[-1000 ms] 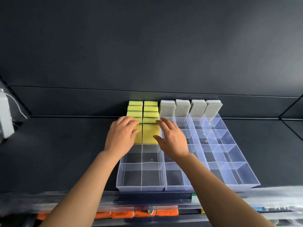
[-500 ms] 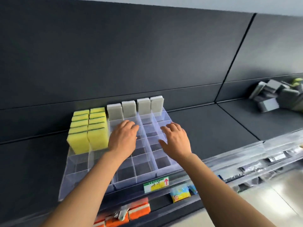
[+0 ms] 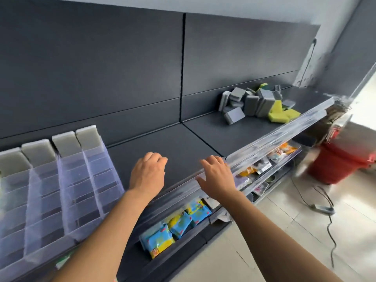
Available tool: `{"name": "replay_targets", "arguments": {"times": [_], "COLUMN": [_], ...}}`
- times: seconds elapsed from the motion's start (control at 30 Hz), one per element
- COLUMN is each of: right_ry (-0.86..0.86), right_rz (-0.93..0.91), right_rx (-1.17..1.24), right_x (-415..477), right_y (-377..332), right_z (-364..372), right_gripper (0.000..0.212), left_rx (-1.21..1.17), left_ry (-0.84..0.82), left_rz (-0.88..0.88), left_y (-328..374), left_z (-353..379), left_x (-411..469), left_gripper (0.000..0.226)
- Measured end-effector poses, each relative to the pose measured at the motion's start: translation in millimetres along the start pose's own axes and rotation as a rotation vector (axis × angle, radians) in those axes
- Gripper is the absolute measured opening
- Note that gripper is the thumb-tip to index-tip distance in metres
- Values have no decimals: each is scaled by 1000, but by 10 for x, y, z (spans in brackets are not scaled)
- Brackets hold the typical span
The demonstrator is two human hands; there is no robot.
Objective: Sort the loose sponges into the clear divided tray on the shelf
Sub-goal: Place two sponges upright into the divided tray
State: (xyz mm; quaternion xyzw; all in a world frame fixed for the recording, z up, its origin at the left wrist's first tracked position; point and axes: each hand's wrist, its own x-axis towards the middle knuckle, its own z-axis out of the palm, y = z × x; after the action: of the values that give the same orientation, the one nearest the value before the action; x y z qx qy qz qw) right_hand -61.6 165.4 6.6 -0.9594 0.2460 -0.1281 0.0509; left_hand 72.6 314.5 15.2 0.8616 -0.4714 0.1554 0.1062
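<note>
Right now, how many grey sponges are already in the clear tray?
4 grey sponges, all in the back row of the clear tray, one per column: far left, second, third, rightmost. The tray runs past the left frame edge, so more may be hidden.

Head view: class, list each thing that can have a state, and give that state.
Tray, four grey sponges upright in back row; cells in front of them empty.
Sponge pile, loose heap on shelf, unsorted.
Left hand, loosely curled, empty.
Right hand, fingers spread, empty.
</note>
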Motion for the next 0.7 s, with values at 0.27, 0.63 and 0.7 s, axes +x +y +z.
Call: {"name": "replay_targets", "arguments": {"times": [0.27,0.63,0.7], "right_ry": [11,31,23], "right_rz": [164,308,320], "right_rx": [-36,-66,-78], "right_x": [19,691,902], "right_y": [1179,2462,2685], "right_z": [-179,-270,-278], "right_gripper": [48,52,51], "left_rx": [-102,-218,-233], "left_ry": [17,-5,-6], "left_rz": [122,234,246], "left_y": [986,1852,1961], "left_z": [327,939,1051], "left_x": [782,2153,2430], "left_gripper": [27,26,26]}}
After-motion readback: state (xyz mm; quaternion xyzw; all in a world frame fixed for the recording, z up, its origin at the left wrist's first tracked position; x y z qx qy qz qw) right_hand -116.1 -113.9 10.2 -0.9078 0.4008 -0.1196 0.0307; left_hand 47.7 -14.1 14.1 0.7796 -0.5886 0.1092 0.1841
